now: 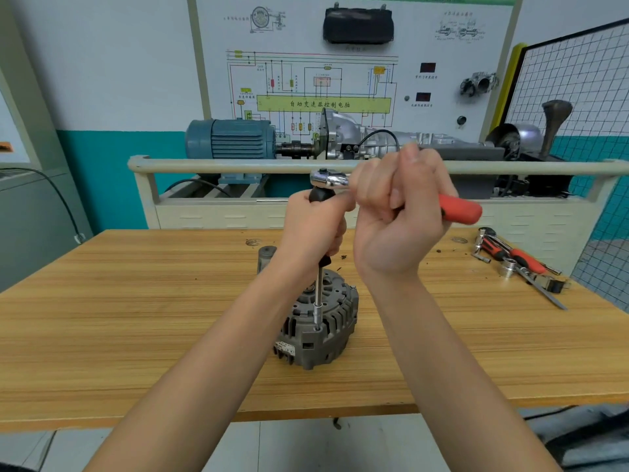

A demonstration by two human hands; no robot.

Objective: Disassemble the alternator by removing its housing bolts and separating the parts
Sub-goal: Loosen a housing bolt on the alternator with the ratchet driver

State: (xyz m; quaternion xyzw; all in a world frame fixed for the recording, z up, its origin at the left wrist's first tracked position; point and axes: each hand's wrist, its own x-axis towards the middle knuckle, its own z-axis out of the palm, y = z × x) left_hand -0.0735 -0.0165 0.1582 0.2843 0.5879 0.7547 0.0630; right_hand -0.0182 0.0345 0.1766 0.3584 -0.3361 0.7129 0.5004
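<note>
Up on the white training board [354, 73], a yellow-green bar [323, 104] in the wiring diagram reads 自动变速器控制电脑. The board's smaller captions are too blurred to read, and so is the sticker [284, 347] on the alternator [320, 321].

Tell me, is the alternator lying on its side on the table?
No, the alternator stands upright on the wooden table, its end face up, with the socket extension coming down onto a bolt at its rim.

Below the fingers [374, 185], the alternator [320, 321] is dark grey on a tan, streaky wood-grain table [136, 318]. The ratchet [459, 209] handle beyond them is red; its head looks chrome, perhaps blurred.
</note>
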